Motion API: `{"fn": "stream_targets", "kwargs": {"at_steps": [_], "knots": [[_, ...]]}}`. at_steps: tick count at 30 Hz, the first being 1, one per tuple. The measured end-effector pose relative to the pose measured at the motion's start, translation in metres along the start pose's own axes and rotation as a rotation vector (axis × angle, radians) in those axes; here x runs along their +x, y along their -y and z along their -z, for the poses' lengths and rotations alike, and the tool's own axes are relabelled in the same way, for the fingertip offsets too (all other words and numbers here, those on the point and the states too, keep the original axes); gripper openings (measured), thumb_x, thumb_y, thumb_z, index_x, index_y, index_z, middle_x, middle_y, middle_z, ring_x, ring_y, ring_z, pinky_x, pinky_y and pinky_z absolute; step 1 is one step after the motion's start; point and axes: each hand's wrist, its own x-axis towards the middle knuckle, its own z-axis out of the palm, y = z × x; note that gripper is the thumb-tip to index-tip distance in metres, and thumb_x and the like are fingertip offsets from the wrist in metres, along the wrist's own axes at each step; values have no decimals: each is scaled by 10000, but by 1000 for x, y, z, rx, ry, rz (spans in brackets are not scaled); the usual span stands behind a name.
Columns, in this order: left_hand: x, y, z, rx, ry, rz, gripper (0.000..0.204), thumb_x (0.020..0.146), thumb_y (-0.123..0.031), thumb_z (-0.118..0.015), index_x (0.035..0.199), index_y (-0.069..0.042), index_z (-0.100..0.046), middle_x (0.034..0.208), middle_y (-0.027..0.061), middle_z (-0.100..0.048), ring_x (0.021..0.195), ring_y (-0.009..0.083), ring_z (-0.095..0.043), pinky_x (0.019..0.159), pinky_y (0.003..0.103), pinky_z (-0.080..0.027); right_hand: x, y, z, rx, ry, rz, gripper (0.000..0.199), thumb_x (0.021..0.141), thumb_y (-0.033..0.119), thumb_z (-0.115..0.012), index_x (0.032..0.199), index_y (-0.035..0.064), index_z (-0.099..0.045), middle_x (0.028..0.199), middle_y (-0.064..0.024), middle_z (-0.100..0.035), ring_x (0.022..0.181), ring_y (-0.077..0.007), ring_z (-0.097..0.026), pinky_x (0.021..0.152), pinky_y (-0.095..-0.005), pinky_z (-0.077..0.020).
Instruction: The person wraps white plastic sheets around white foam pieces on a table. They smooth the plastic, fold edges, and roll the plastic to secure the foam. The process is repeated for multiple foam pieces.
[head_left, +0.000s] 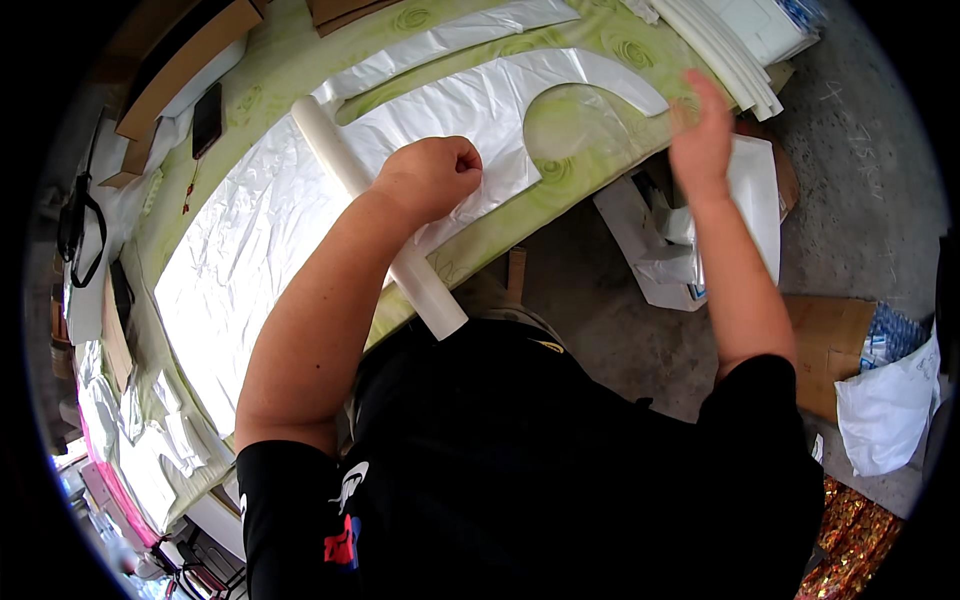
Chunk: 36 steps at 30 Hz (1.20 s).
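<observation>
A shiny, wrinkled white plastic sheet (270, 215) lies flat on the table, with a curved arm sweeping round a rounded cut-out at its right end. Across it rests a white tube (325, 145), passing under my left forearm and jutting past the near table edge. My left hand (430, 180) is closed in a fist over the sheet, beside the tube; whatever its curled fingers may hold is hidden. Off the table's right edge, my right hand (703, 140) is raised near the tip of the curved arm. It is blurred by motion, fingers stretched upward and apart, with nothing visible in it.
A long white plastic strip (450, 45) lies along the far side. White rolls (715, 50) are stacked at the far right corner. A phone (207, 120) and cardboard box (185, 70) sit at left. Below the right edge stands an open white box (755, 195).
</observation>
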Motion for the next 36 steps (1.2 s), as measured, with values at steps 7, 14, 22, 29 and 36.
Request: {"fn": "stream_targets", "kwargs": {"at_steps": [7, 14, 22, 29, 36], "knots": [[9, 11, 0, -106, -13, -4, 260, 889, -266, -661, 1076, -98, -725, 971, 70, -749, 900, 210, -702, 845, 343, -552, -81, 138, -24, 345, 440, 503, 298, 795, 126, -738, 1090, 99, -708, 1243, -35, -666, 1186, -273, -562, 999, -442, -440], [9, 26, -3, -208, -71, -103, 310, 871, -280, -737, 1102, -75, -713, 1051, 97, -733, 985, 229, -697, 904, 348, -544, -73, 135, -56, 92, 533, 379, 367, 863, 304, -715, 1171, 104, -713, 1303, -38, -662, 1194, -266, -559, 987, -453, -417], [4, 4, -10, 93, -116, -97, 241, 907, -261, -695, 1073, -89, -721, 976, 93, -733, 907, 249, -704, 841, 348, -548, -70, 103, -63, 316, 207, 181, 333, 849, 126, -711, 1178, 78, -687, 1263, -125, -682, 1150, -368, -602, 1027, -451, -447], [5, 12, -1, -84, -76, -17, 249, 908, -285, -670, 1046, -89, -736, 927, 86, -747, 854, 208, -690, 811, 339, -544, -88, 130, -29, 380, 304, 434, 303, 793, 86, -728, 1096, 105, -714, 1229, -61, -688, 1133, -313, -594, 997, -421, -447], [7, 15, 2, -140, -41, -32, 214, 880, -250, -686, 998, -82, -748, 908, 73, -745, 837, 178, -681, 798, 322, -543, -74, 155, -29, 362, 370, 571, 309, 773, 129, -757, 1081, 126, -725, 1196, -16, -686, 1065, -271, -583, 937, -398, -454]]}}
